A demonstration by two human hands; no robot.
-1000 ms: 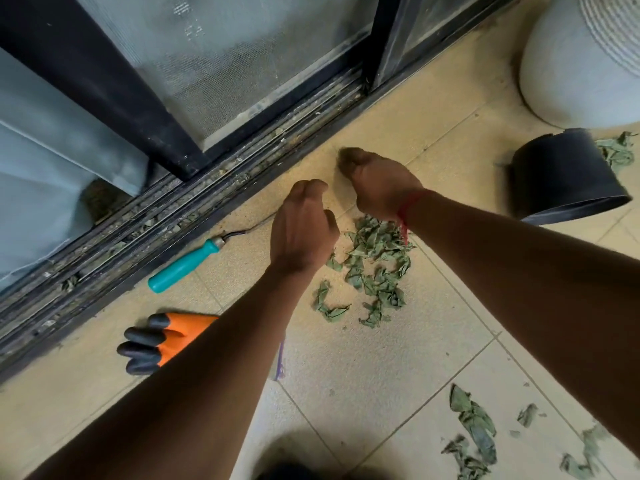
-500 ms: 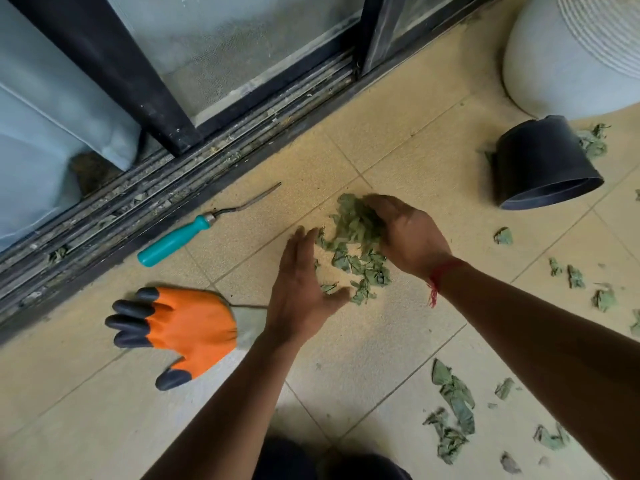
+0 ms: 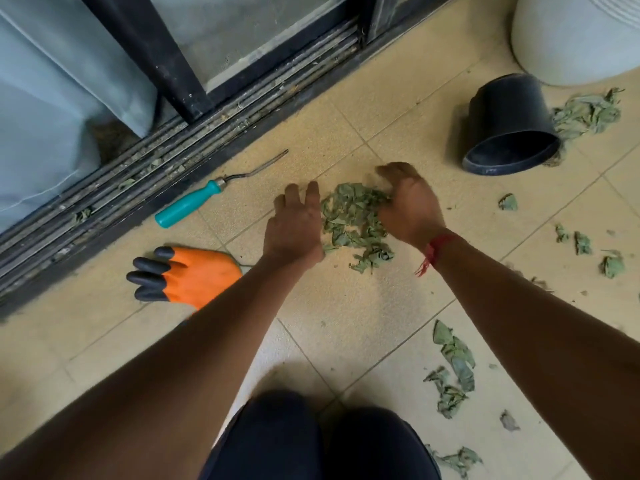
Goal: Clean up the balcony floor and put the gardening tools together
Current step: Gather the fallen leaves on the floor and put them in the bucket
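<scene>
While left hand's (image 3: 294, 230) straight fingers (image 3: 313, 197) press crumpled leaves (image 3: 353, 220), right hand (image 3: 410, 206) seemingly cups them.

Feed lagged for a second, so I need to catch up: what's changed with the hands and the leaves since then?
Both hands came back from near the door track and closed on the dried-leaf pile: the left hand and right hand now press it from either side, bunching it tighter. Nothing lifted. The teal-handled hand tool, orange glove and tipped black pot lie where they were.
</scene>
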